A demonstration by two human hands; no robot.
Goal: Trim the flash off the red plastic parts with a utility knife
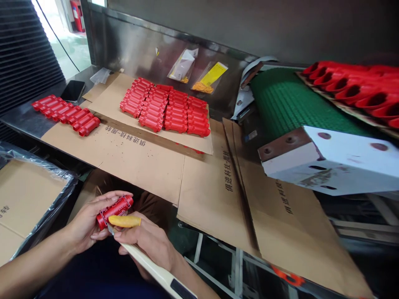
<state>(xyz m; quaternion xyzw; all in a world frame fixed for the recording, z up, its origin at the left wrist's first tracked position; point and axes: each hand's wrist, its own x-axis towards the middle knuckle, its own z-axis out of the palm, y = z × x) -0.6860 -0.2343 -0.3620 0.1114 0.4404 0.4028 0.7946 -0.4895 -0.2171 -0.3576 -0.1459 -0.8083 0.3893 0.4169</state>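
Note:
My left hand (pixel 84 222) is closed around a red plastic tubular part (pixel 116 208), its fingers along the top and the thumb below. The part is tilted, its right end higher. My right hand (pixel 156 243) grips a cream-handled knife (pixel 149 265) with a dark patch near the handle's rear end. Only a little of its metal blade shows, at the lower left end of the red part. A yellow finger cot (pixel 126 221) covers my right index finger, which lies across the part's front. Both hands are in front of the table edge, above my lap.
Rows of red parts (pixel 152 108) lie on cardboard (pixel 140 153), with more red parts (pixel 67 114) to the left beside a phone (pixel 73 91). A green conveyor belt (pixel 280 99) with a white metal end juts in at right. A plastic-lined box (pixel 28 187) stands at left.

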